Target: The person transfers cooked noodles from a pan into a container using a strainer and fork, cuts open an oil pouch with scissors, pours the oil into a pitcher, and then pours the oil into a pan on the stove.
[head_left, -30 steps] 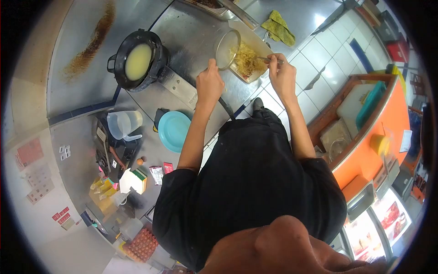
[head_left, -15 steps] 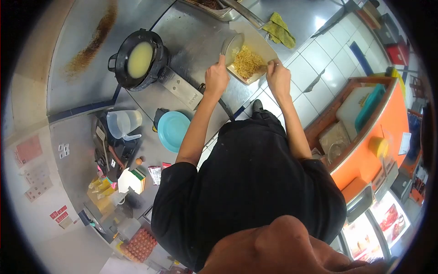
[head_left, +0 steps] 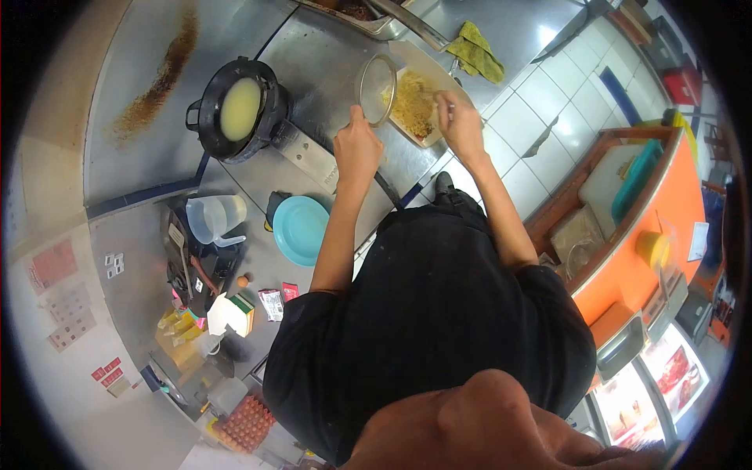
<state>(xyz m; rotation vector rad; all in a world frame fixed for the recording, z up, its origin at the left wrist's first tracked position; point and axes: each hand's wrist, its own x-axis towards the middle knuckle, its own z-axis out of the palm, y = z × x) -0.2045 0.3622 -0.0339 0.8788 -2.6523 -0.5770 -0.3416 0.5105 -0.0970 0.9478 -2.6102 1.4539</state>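
Note:
My left hand point(head_left: 358, 149) is closed around the handle of a round mesh strainer point(head_left: 377, 88), which is over the left rim of a pale rectangular container point(head_left: 404, 133). Yellow noodles point(head_left: 413, 100) with darker bits at the near end lie in the container. My right hand point(head_left: 460, 125) is over the container's right side, fingers pinched on a thin utensil whose kind is hidden by the fingers and blur. A black wok point(head_left: 205, 121) holding pale yellowish liquid point(head_left: 240, 110) sits on a burner to the left.
A green cloth point(head_left: 476, 52) and metal pan point(head_left: 384, 30) are beyond the container. Nearer are a blue plate point(head_left: 301, 231), a clear pitcher point(head_left: 210, 218), an egg point(head_left: 243, 280) and sachets point(head_left: 272, 304). An orange counter point(head_left: 666, 211) stands right, past the tiled floor point(head_left: 517, 117).
The strainer has moved left and now shows its round opening, instead of tilting into the container. My left hand went left with it. My right hand shifted left and slightly up over the noodles.

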